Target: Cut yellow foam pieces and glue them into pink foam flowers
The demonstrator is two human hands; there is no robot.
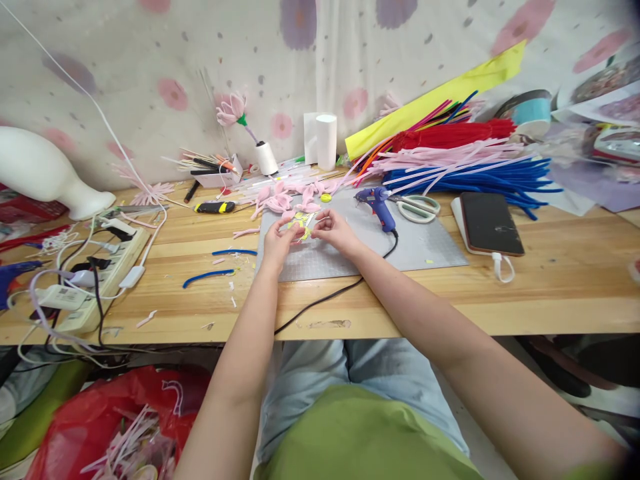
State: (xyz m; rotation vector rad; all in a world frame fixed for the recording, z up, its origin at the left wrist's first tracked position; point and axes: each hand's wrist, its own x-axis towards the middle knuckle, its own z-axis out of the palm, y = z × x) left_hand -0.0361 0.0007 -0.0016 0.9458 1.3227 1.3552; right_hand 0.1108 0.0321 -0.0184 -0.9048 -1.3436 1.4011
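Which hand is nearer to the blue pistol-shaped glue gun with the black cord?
Right. The right hand is just left of the blue glue gun; the left hand is farther left, beyond the right.

The single head-worn view looks forward and down, wide and fairly near: the wearer's green shirt [370, 430] fills the bottom centre, the wooden tabletop [367, 310] crosses the middle, and a flower-patterned backdrop [215, 50] spans the top.
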